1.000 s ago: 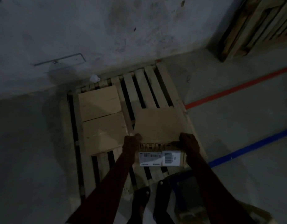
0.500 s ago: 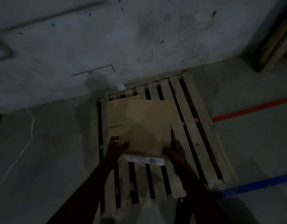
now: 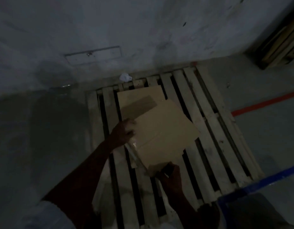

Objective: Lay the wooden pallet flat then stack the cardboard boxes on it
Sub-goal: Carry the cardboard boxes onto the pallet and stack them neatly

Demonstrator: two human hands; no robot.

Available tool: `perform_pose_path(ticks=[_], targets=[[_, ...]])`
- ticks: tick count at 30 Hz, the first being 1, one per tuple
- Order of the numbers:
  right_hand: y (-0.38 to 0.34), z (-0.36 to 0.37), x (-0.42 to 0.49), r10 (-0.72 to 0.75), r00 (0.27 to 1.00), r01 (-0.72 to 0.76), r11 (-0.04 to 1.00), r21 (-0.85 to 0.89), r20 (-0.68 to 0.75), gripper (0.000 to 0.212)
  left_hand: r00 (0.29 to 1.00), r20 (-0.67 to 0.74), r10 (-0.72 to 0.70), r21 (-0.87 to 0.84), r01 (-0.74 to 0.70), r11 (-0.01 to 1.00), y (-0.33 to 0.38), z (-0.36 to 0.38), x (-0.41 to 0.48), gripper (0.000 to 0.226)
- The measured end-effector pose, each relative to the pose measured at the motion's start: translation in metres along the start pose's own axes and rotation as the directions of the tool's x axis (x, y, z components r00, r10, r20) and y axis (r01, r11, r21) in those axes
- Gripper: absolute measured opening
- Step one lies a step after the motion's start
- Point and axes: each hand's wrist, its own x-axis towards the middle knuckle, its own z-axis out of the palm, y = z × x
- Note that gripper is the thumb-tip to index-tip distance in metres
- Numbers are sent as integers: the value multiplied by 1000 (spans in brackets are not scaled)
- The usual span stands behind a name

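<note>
Here, in dim light, I see the wooden pallet (image 3: pixel 209 129) lying flat on the grey floor (image 3: pixel 35 154), its far end against the wall (image 3: pixel 143 30) at twelve o'clock. Its slats are pale, scuffed and dusty, with dark gaps between them running away from me.

The top cardboard box (image 3: pixel 162 131) sits near the middle of the frame, plain tan, its flat top face turned askew so one corner points toward four o'clock. A glossy strip of tape catches the light near its seven o'clock edge. Under and beyond it, toward eleven o'clock, a second box (image 3: pixel 139 96) shows its top, partly shadowed.

My left hand (image 3: pixel 124 131) grips the top box at its nine o'clock corner, fingers curled over the edge. My right hand (image 3: pixel 169 174) is closed on the corner at six o'clock, fingers wrapped under it. Whether the box rests fully on the one below I cannot tell.

A white crumpled scrap (image 3: pixel 125 77) lies at the wall's foot. Red tape (image 3: pixel 265 104) and blue tape (image 3: pixel 262 180) cross the floor at three and four o'clock.
</note>
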Motion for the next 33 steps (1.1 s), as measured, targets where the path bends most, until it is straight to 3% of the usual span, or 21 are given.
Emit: perform_pose_path(ticks=[1,3,5,7,10,13,16,18,21,24,27,33], targets=[[6,16,-4,-12,999,16,996,-92,49,29,999,7,48,115,-48,992,-8,1,3,55],[2,40,-7,-147,980,183,928,-326,133,30,997,12,78,293,-78,953,-9,7,0,68],[-12,54,2,-380,911,406,764,-502,158,35,992,-20,128,363,-112,925,-3,17,-19,63],[-28,52,28,-545,828,470,544,-695,133,42,983,-59,174,373,-140,917,10,36,-44,57],[-58,36,79,-509,854,342,395,-853,107,60,972,-161,171,348,-106,931,21,64,-69,52],[-82,15,122,-341,930,239,278,-930,137,78,954,-290,-74,163,126,979,35,84,-82,66],[-97,-1,145,-230,964,209,346,-915,133,104,875,-354,-329,-41,336,941,52,96,-81,74],[-98,-3,146,-217,967,212,379,-901,136,115,862,-336,-378,-92,370,925,61,103,-75,74],[-99,-1,143,-308,949,188,406,-894,60,124,842,-311,-441,-131,421,897,69,106,-64,80],[-101,-8,150,-299,951,87,519,-850,-85,123,785,-365,-501,-173,472,865,66,104,-57,84],[-100,-17,153,-231,973,113,524,-844,-13,121,753,-330,-570,-193,537,821,66,103,-47,84],[-95,-29,148,-293,956,187,563,-805,17,115,799,-285,-529,-105,523,846,65,82,-34,81]])
